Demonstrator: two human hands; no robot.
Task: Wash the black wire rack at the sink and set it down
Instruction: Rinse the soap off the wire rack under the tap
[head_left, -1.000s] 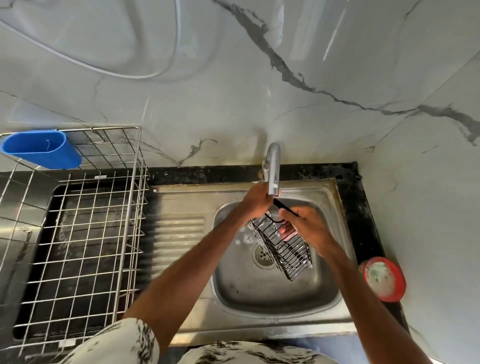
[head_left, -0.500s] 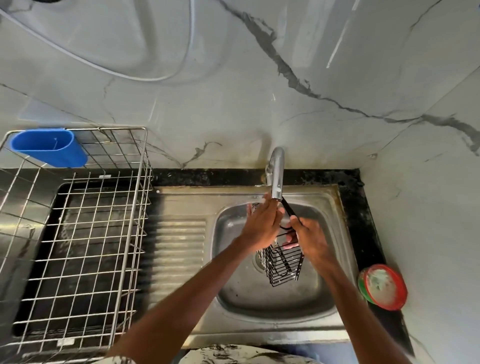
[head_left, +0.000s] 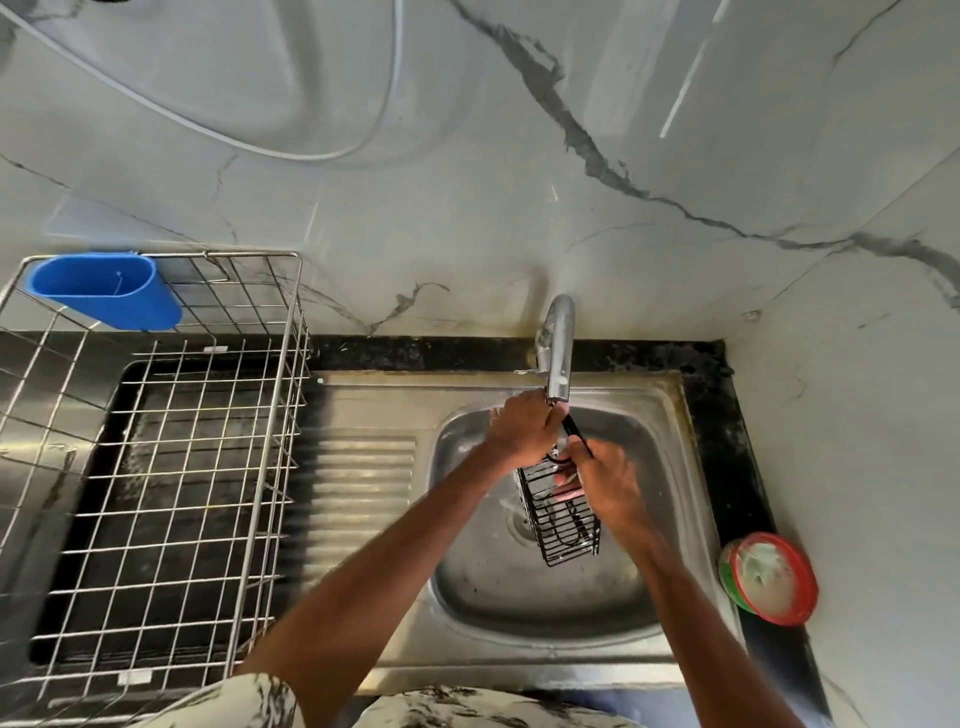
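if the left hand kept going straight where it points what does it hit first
Most likely the faucet spout: the left hand, at the top of the black wire rack, points toward it, though depth is unclear.

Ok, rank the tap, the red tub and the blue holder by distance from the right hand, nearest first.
1. Tap, just behind the right hand.
2. Red tub, on the counter to its right.
3. Blue holder, far left, hung on the wire basket.
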